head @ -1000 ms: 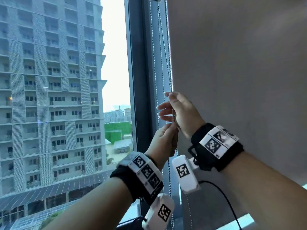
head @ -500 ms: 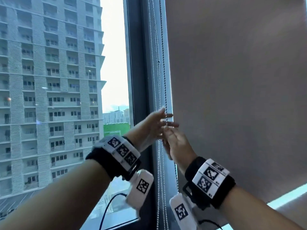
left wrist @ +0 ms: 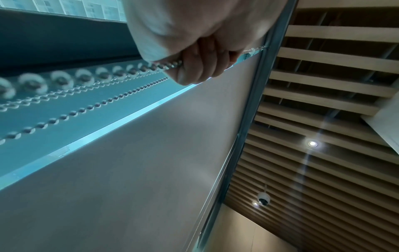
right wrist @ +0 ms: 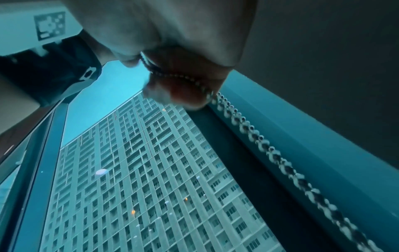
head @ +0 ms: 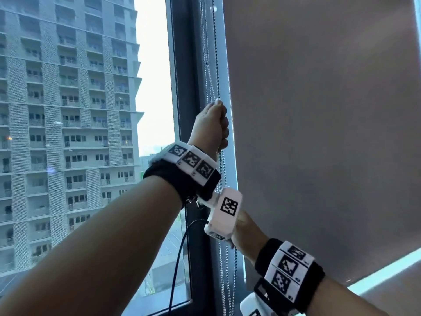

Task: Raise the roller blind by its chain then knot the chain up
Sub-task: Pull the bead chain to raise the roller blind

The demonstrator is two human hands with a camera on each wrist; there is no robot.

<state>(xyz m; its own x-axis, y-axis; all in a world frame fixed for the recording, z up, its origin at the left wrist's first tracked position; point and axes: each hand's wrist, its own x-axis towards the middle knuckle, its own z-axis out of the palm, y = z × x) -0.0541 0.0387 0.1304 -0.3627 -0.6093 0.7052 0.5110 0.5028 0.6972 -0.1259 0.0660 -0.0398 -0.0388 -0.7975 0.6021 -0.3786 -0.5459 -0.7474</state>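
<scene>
A grey roller blind (head: 319, 133) covers the right pane; a strip of light shows under its bottom edge at lower right. Its bead chain (head: 216, 65) hangs along the blind's left edge. My left hand (head: 214, 124) is raised, its fingers (left wrist: 194, 66) curled round the chain (left wrist: 86, 76). My right hand (head: 246, 229) is lower on the same chain, partly hidden behind the left wrist camera. In the right wrist view its fingers (right wrist: 183, 85) pinch the chain (right wrist: 270, 153), which runs away taut beside the blind (right wrist: 323, 51).
A dark window frame (head: 189, 87) stands just left of the chain, with more chain strands (head: 207, 76) against it. A high-rise (head: 68, 133) fills the left pane. A black cable (head: 180, 258) hangs under my left wrist. A slatted ceiling with a dome camera (left wrist: 263, 199) is overhead.
My right hand has come down along the chain from the upper position. My left hand has gone up past it and closed on the chain higher up.
</scene>
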